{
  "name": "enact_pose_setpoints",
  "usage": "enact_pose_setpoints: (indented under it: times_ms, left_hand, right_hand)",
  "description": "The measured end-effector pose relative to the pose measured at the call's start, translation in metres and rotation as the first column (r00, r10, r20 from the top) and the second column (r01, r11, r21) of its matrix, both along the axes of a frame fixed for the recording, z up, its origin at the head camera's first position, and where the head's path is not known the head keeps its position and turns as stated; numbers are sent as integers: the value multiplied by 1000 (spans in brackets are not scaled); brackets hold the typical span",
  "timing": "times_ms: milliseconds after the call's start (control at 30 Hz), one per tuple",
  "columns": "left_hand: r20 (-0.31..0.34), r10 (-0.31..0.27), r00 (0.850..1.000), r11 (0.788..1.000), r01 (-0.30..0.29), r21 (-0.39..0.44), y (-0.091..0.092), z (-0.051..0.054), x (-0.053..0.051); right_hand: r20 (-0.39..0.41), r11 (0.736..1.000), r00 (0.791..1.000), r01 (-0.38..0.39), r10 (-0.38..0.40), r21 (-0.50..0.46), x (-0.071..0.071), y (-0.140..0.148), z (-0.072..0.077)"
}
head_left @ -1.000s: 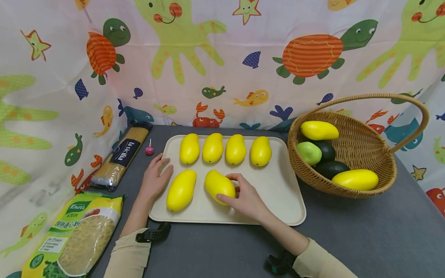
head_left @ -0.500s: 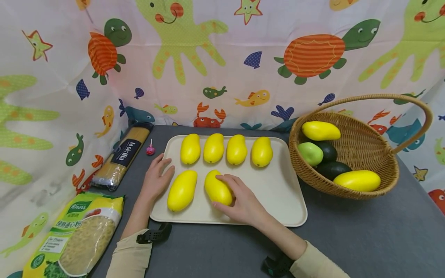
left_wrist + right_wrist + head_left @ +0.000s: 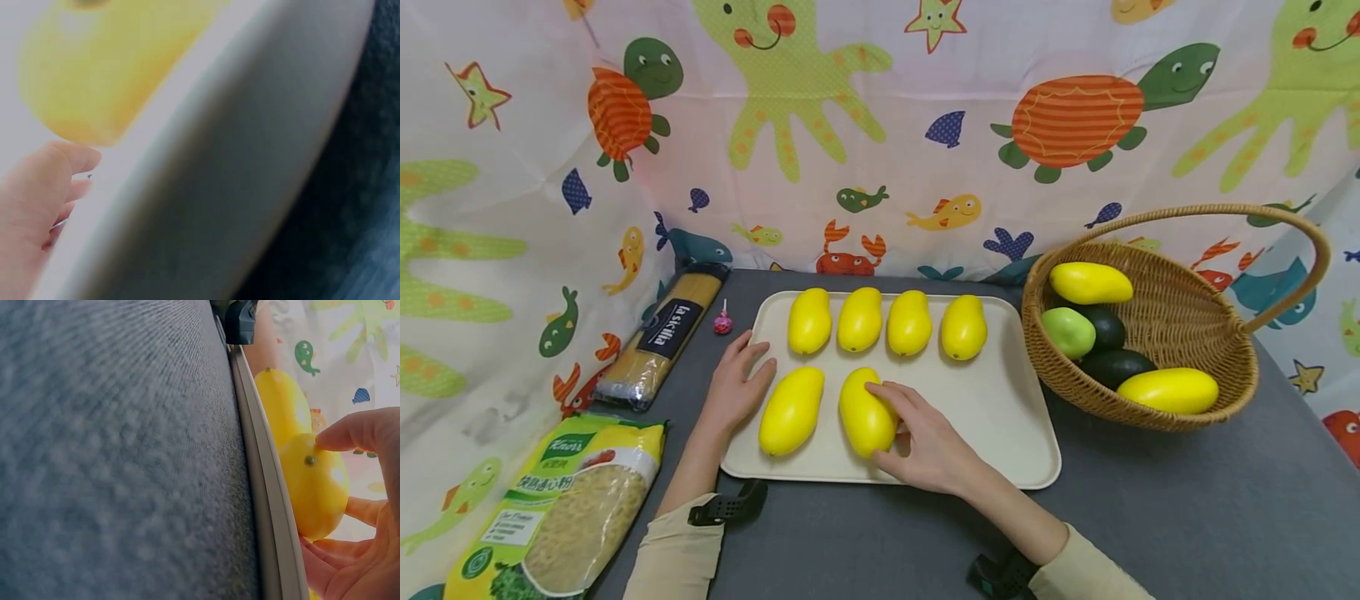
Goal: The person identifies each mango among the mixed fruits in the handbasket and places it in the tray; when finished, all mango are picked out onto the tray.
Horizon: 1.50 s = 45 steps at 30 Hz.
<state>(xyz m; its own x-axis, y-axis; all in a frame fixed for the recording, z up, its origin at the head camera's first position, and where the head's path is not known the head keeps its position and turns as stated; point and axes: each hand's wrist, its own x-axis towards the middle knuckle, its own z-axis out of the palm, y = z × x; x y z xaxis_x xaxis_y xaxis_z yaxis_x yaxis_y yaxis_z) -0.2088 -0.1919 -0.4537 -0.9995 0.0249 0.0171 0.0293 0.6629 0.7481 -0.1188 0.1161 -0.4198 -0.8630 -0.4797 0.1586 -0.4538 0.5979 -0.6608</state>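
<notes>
From the head view, I see the right grip (image 3: 928,442) clamped, with thumb and fingers, on the right-hand yellow mango (image 3: 865,414) of the near row, on the tray (image 3: 985,425); the left grip (image 3: 739,387) holds nothing, its fingers relaxed at the tray's left edge. To settle this mango well, I would advise light pressure, a turn in line with the neighbouring mango (image 3: 792,411), and an even release, because round fruit may roll. The left wrist view, rather blurred, adds the tray's outer wall above the surface (image 3: 362,206). The right wrist view shows what the head view does not: a small green spot (image 3: 310,460) at the fruit's end, with the thumb near it.
</notes>
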Motion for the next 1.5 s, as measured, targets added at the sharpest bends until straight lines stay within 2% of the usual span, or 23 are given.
enact_pose_setpoints:
  times_ms: [233, 667, 1500]
  left_hand:
    - [-15, -6, 1000, 1000, 6, -13, -1, -1, -1]
    - [-16, -10, 1000, 1000, 10, -5, 1, 3, 0]
    - [5, -7, 1000, 1000, 7, -13, 1, 3, 1]
  right_hand:
    - [-9, 999, 1000, 19, -20, -43, 1, -4, -2]
    - [-44, 998, 999, 22, -25, -52, 1, -4, -3]
    - [-33, 999, 999, 38, -39, -36, 3, -6, -3]
